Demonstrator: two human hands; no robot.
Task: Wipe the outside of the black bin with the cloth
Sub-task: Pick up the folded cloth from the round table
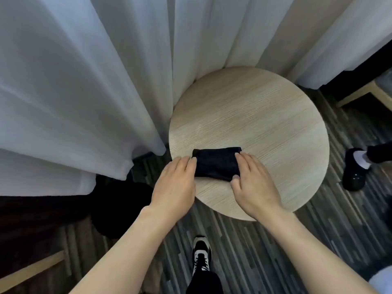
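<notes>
At 6 o'clock on bench: folded dark cloth (216, 164) on round pale wooden bench (265, 115)
Left hand (174, 183): flat, fingers spread open, touching cloth's 9 o'clock edge
Right hand (254, 183): flat, unclenched, on cloth's 3 o'clock edge

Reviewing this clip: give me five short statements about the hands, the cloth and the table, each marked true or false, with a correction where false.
1. The cloth lies folded on the round table. True.
2. The left hand holds the cloth up in the air. False: the cloth is flat on the table, and the left hand's fingertips rest at its left edge.
3. The right hand touches the cloth's right side. True.
4. The cloth is white. False: it is dark, nearly black.
5. A white curtain hangs behind and left of the table. True.
</notes>
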